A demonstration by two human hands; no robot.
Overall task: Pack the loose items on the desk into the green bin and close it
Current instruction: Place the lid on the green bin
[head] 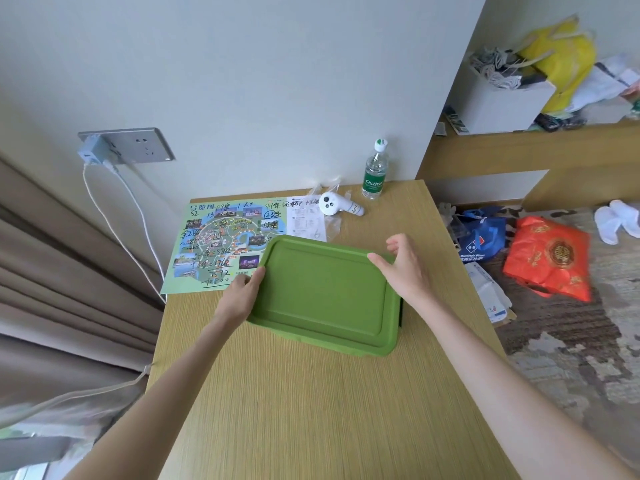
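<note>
Green bin (290, 333) sits mid-desk (311, 410), its lid (322, 292) lying on top. My left hand (242, 289) grips the lid's left edge, thumb on top. My right hand (405, 268) rests at the far right corner, thumb flat, fingers curled past the rim; I cannot tell if they grip. Left lies a map (221, 244) covered in handwritten numbers, one corner hidden by the bin. Right, on the floor, a blue bag (481, 237) reads "Domino's Pizza". Far off stands a "Cestbon" bottle (375, 174), with a white controller (332, 204) beside it.
</note>
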